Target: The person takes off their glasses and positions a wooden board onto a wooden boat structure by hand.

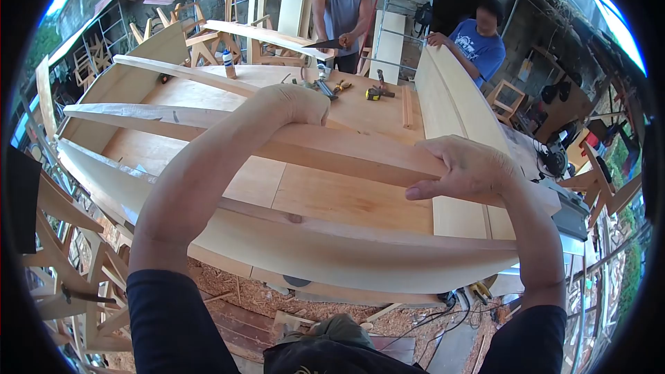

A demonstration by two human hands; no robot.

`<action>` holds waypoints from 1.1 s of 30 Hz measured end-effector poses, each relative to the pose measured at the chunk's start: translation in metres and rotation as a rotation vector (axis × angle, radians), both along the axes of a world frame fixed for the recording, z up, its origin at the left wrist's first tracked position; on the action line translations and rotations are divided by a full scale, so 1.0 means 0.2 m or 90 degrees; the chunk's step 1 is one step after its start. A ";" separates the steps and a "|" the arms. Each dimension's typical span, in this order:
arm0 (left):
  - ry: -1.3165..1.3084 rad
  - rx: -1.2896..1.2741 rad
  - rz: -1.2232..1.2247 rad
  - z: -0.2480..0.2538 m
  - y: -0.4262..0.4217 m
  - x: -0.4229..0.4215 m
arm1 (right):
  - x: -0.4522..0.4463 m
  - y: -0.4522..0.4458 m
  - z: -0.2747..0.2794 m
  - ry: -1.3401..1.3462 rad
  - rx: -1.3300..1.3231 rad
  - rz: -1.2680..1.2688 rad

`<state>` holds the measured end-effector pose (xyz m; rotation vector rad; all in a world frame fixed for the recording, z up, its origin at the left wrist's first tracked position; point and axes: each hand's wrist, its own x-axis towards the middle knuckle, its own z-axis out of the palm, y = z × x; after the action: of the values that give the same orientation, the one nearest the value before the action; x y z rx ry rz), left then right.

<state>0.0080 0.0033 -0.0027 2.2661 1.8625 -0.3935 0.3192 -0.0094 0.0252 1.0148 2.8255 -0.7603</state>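
Note:
A long wooden beam crosses in front of me, above a large plywood panel. My right hand is closed around the beam near its right end, thumb on the near face. Bent at the wrist, my left hand curls over the beam farther left; its fingertips are hidden on the far side. Nearer to me stands a curved wooden side board on edge. Another wide upright board closes off the right end.
Pliers, a tape measure and a bottle lie or stand on the panel. Across from me, one person holds a handsaw; another person touches the right board. Cables and shavings are below.

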 end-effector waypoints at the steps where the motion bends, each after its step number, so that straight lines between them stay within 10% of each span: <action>1: -0.011 -0.022 0.027 0.00 -0.01 0.01 | 0.00 -0.02 0.02 0.000 0.015 0.002; 33: -0.030 -0.037 0.060 -0.03 0.00 -0.03 | 0.06 0.00 0.04 -0.018 0.092 0.071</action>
<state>0.0014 0.0038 -0.0088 2.1231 1.9000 -0.3716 0.3317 -0.0103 0.0340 0.8675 2.9185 -0.5344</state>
